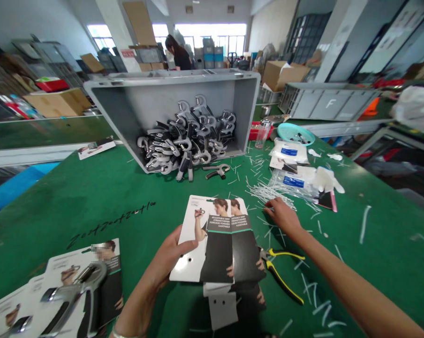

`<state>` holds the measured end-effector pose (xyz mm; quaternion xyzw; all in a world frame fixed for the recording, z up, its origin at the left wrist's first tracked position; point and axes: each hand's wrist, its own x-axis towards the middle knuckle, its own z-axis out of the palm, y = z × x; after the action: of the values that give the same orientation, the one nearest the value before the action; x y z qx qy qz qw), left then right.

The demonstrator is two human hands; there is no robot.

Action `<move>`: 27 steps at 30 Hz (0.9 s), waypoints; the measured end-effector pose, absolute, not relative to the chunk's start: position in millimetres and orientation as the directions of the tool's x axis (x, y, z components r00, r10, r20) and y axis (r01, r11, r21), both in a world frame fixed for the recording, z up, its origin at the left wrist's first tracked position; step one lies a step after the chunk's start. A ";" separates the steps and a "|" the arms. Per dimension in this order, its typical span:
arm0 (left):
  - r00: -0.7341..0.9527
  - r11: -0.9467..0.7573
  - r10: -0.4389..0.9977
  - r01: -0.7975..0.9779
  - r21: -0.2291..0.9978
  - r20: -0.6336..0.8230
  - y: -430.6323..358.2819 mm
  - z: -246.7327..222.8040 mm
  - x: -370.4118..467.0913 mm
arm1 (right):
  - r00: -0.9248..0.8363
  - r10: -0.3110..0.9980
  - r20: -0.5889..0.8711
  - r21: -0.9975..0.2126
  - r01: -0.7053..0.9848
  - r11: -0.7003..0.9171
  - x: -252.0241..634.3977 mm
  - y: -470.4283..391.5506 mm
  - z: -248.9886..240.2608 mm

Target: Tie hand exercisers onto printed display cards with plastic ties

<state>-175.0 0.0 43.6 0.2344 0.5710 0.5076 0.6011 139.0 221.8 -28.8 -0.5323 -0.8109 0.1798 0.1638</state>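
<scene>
My left hand (171,256) grips a printed backing card (219,249) by its left edge, thumb on the front. The card reads "adjustable grip strengthener" and has small holes; more cards (247,244) lie behind and under it. My right hand (284,217) rests at the edge of a pile of thin white plastic ties (268,191), fingers bent together; whether a tie is between them is too small to tell. Yellow-and-black pliers (282,277) lie open between the cards and my right forearm. At lower left, grey-and-black hand grips (76,298) rest on cards.
A grey crate (245,112) tipped toward me holds many hand grips, with one loose grip (217,171) before it. Plastic bags (289,183), a white glove (328,180) and a turquoise dish (296,131) stand right. White ties litter the green table (127,188). A person (180,54) is beyond.
</scene>
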 end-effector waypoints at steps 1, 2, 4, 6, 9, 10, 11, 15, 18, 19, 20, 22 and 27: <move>-0.163 0.385 0.876 -0.333 0.861 -0.455 1.4 44.2 -175.9 | -0.378 0.924 0.063 -0.449 0.816 0.365 135.8 226.8 -29.6; -0.174 0.397 0.866 -0.330 0.856 -0.468 0.1 44.5 -177.0 | -0.383 0.922 0.053 -0.440 0.820 0.366 132.3 230.6 -29.9; -0.225 0.404 0.838 -0.355 0.843 -0.497 -10.6 43.8 -178.5 | -0.405 0.913 0.044 -0.443 0.811 0.382 127.3 235.4 -29.5; -0.283 0.380 0.811 -0.410 0.829 -0.512 -29.0 41.4 -176.6 | -0.424 0.904 0.052 -0.470 0.789 0.396 126.1 238.7 -28.2; -0.340 0.335 0.786 -0.466 0.818 -0.516 -55.4 36.4 -166.5 | -0.415 0.906 0.077 -0.544 0.744 0.387 128.1 244.1 -25.0; -0.354 0.322 0.780 -0.481 0.816 -0.516 -60.7 35.3 -162.9 | -0.409 0.910 0.076 -0.574 0.728 0.375 128.6 246.2 -23.4; -0.373 0.302 0.774 -0.493 0.816 -0.512 -63.8 35.0 -160.3 | -0.402 0.913 0.068 -0.606 0.710 0.358 128.9 248.3 -21.6; -0.454 0.236 0.767 -0.457 0.858 -0.453 -60.6 43.2 -167.8 | -0.392 0.920 -0.029 -0.737 0.630 0.245 130.9 254.2 -9.3; -0.411 0.276 0.801 -0.391 0.878 -0.435 -55.2 52.7 -184.4 | -0.387 0.918 -0.087 -0.831 0.536 0.147 137.0 255.3 2.1; -0.395 0.288 0.807 -0.386 0.877 -0.439 -53.8 54.0 -188.7 | -0.380 0.920 -0.091 -0.856 0.501 0.123 139.7 255.1 5.0; -0.383 0.295 0.810 -0.387 0.874 -0.443 -52.3 53.9 -191.8 | -0.370 0.925 -0.089 -0.877 0.470 0.103 142.2 254.5 7.1; -0.347 0.305 0.823 -0.398 0.865 -0.449 -49.0 49.7 -193.4 | -0.347 0.934 -0.082 -0.903 0.422 0.078 146.1 252.7 9.8; -0.282 0.276 0.867 -0.415 0.867 -0.411 -38.5 33.8 -181.6 | -0.355 0.932 -0.073 -0.926 0.372 0.069 138.8 243.9 26.4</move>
<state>-181.6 -38.5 33.8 0.2003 0.5649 0.5675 0.5646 138.8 243.9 26.4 -0.4866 -0.6700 0.4782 0.2927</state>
